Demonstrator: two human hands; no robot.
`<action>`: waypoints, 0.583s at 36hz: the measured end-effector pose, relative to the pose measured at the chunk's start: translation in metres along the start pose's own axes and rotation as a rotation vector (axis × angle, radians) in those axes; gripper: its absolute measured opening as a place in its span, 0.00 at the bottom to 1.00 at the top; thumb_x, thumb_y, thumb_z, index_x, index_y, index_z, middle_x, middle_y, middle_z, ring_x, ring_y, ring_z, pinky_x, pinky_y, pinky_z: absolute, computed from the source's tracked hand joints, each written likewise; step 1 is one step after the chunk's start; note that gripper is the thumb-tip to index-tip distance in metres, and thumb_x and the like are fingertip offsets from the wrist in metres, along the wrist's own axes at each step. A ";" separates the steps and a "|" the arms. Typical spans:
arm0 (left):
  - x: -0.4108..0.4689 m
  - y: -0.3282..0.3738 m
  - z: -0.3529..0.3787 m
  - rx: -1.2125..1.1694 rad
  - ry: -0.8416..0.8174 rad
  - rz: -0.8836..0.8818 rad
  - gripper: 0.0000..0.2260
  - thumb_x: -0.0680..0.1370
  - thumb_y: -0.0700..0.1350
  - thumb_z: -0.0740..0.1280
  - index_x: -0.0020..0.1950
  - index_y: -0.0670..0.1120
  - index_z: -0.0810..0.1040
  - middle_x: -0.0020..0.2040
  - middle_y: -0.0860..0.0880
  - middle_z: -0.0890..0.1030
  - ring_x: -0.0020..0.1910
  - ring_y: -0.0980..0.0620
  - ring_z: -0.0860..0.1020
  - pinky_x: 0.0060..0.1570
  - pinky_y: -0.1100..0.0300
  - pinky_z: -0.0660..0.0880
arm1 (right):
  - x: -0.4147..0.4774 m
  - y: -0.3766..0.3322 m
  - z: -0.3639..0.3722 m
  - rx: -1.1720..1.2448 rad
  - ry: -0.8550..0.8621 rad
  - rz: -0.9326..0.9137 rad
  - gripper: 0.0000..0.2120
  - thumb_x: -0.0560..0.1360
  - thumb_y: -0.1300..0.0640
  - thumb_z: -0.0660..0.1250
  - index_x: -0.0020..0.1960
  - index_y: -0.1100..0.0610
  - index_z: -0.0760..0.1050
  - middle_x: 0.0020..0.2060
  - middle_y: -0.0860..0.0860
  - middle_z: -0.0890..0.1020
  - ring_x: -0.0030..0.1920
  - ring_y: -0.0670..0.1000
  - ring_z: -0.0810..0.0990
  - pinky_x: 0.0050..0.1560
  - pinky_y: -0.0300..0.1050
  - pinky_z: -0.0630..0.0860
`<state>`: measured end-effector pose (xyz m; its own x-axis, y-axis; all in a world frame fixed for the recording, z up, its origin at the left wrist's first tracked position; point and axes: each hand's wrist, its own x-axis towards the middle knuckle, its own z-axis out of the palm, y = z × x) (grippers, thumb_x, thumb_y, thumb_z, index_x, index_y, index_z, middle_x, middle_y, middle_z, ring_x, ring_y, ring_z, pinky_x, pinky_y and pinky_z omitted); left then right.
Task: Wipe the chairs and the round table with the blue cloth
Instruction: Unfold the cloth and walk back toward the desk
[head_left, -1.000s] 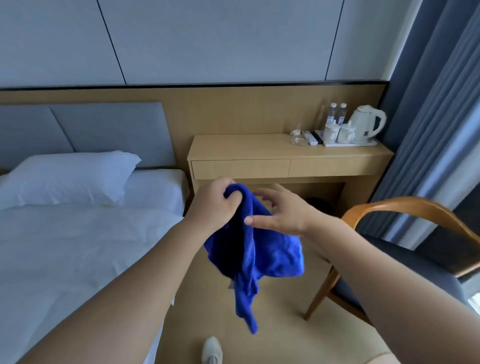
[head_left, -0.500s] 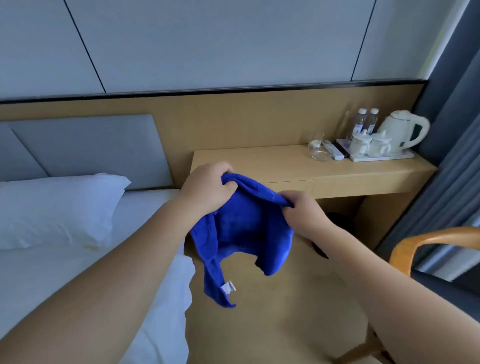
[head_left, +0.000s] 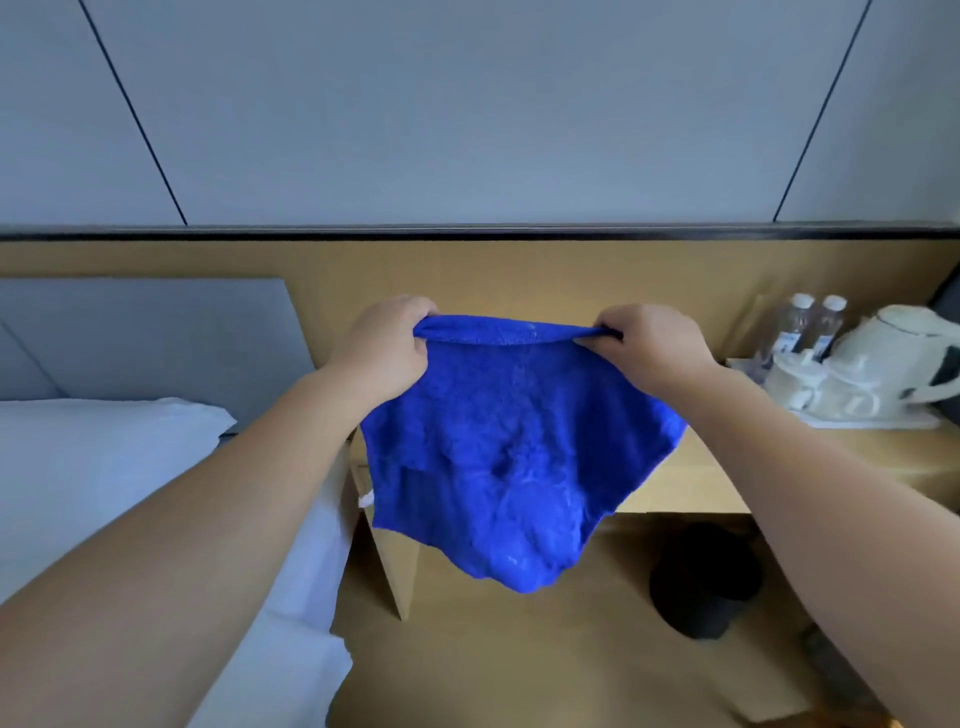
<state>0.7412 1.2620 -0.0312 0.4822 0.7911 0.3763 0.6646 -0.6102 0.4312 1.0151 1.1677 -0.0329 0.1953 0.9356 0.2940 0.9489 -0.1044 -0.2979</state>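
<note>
- The blue terry cloth (head_left: 509, 457) hangs in the air at the middle of the view. It is spread out between the two hands, in front of the light wooden surface (head_left: 893, 457).
- The left hand (head_left: 384, 348) pinches the upper edge of the cloth at its 10 o'clock corner, with the fingers curled over the hem. The right hand (head_left: 649, 348) pinches the same edge at the 2 o'clock corner in the same way.
- The upper edge runs almost straight from hand to hand, and the rest of the cloth falls to a rounded point at 6 o'clock.
- A small white tag (head_left: 366, 500) sticks out from the edge of the cloth at 8 o'clock; no writing on it can be read.
- At 3 o'clock from the cloth, a flat white tray (head_left: 872, 422) lies on the surface. It carries a white electric kettle (head_left: 893, 353) and two white cups (head_left: 795, 384) just beside the kettle; what is inside them cannot be seen.
- Two clear plastic bottles with white caps (head_left: 795, 325) stand side by side behind the cups. Their labels look bluish but are too blurred to read, and I cannot tell if they stand on the tray.
- At 9 o'clock is a bed with a white sheet (head_left: 78, 519) and a white pillow (head_left: 104, 431), in front of a grey padded headboard (head_left: 145, 338).
- At 5 o'clock, under the surface, a dark round object (head_left: 701, 577) stands on the floor; it is too blurred to identify.
</note>
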 end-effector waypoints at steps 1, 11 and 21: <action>0.013 -0.002 0.005 0.012 0.007 -0.016 0.14 0.75 0.35 0.57 0.52 0.50 0.76 0.48 0.53 0.75 0.45 0.50 0.74 0.43 0.55 0.72 | 0.014 0.008 0.000 -0.007 -0.008 -0.008 0.17 0.77 0.43 0.62 0.35 0.52 0.70 0.32 0.49 0.75 0.37 0.55 0.74 0.31 0.45 0.65; 0.118 -0.024 0.040 0.088 0.057 -0.114 0.12 0.76 0.35 0.58 0.54 0.46 0.76 0.49 0.50 0.77 0.45 0.49 0.74 0.45 0.53 0.73 | 0.145 0.058 0.007 -0.022 -0.152 -0.146 0.19 0.75 0.38 0.63 0.35 0.52 0.70 0.30 0.49 0.74 0.32 0.48 0.71 0.29 0.44 0.63; 0.215 -0.086 0.091 0.077 0.014 -0.124 0.12 0.77 0.35 0.58 0.54 0.47 0.77 0.48 0.51 0.76 0.44 0.50 0.74 0.42 0.58 0.70 | 0.245 0.090 0.050 -0.210 -0.281 -0.274 0.07 0.65 0.52 0.66 0.37 0.53 0.69 0.29 0.49 0.74 0.35 0.54 0.74 0.33 0.47 0.69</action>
<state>0.8397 1.4880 -0.0624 0.3857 0.8593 0.3359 0.7607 -0.5022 0.4113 1.1356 1.4049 -0.0333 -0.1184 0.9906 0.0692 0.9916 0.1216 -0.0440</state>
